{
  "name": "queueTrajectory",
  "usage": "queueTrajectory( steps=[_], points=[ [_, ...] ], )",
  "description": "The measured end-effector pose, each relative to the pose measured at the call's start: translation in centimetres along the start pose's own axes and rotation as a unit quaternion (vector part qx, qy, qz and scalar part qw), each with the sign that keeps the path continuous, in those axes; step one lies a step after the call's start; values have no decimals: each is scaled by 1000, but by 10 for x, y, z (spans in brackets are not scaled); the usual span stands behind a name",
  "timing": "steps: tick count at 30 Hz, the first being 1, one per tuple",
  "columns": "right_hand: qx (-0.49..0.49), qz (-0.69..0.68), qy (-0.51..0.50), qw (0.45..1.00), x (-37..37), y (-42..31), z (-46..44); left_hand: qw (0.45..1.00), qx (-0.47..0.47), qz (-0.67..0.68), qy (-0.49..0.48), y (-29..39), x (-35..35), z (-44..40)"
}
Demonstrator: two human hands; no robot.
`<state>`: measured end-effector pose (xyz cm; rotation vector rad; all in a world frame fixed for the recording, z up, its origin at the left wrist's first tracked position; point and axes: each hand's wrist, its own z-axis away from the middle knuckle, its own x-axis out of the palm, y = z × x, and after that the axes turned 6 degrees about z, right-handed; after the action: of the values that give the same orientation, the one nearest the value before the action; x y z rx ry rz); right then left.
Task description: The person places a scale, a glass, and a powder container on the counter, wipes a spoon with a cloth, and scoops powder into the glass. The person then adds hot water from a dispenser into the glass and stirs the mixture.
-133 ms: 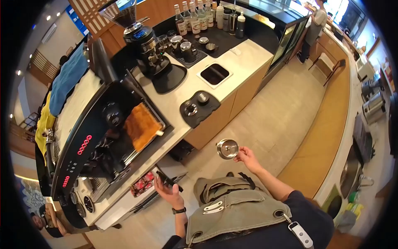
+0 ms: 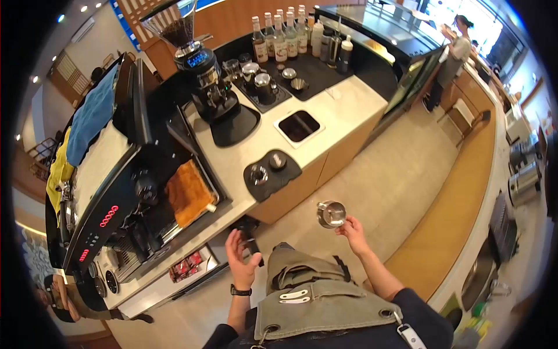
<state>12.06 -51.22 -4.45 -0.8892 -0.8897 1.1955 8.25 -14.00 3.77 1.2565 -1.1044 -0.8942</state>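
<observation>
My right hand (image 2: 352, 234) grips a small steel milk pitcher (image 2: 332, 214) by its handle. The pitcher hangs over the floor, its open mouth toward me and its inside visible. My left hand (image 2: 242, 263), with a dark watch on the wrist, is raised in front of the lower cabinet, fingers and thumb apart. A dark thing (image 2: 253, 250) shows in the gap between thumb and fingers; I cannot tell whether the hand touches it. Left of that hand, red packets (image 2: 186, 266) lie in a white compartment below the counter. An apron (image 2: 325, 311) covers my front.
An espresso machine (image 2: 110, 215) with a brown cloth (image 2: 189, 193) stands left. On the counter (image 2: 343, 104) are a grinder (image 2: 210, 81), a tamping mat (image 2: 272, 174), an inset bin (image 2: 299, 126) and syrup bottles (image 2: 280, 43). A person (image 2: 456, 55) stands far right; another person (image 2: 64, 296) is lower left.
The view has shifted a little. My left hand has moved up and right, away from the red packets. The pitcher in my right hand has moved slightly right.
</observation>
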Motion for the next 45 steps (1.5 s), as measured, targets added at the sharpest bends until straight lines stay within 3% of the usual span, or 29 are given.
queueTrajectory(
  steps=[5,9,16,24,29,35,45],
  points=[
    [-43,-63,66,995,-20,-24,-102,954,13,-209,-214,28,72,-116],
    [-60,-75,102,990,-48,-80,-181,924,3,-208,-320,19,150,-199],
    [-125,40,54,990,-55,-213,-364,881,62,-250,-396,21,245,-327],
    [-127,76,-174,974,59,-351,-603,929,49,-276,-242,28,290,-367],
    [-114,99,-306,940,155,-370,-710,944,-21,-319,-74,14,321,-346],
    [-91,132,-362,918,222,-351,-775,952,-108,-271,93,5,370,-319],
    [-56,216,-344,912,231,-321,-824,941,-107,-279,158,-2,404,-311]
  ],
)
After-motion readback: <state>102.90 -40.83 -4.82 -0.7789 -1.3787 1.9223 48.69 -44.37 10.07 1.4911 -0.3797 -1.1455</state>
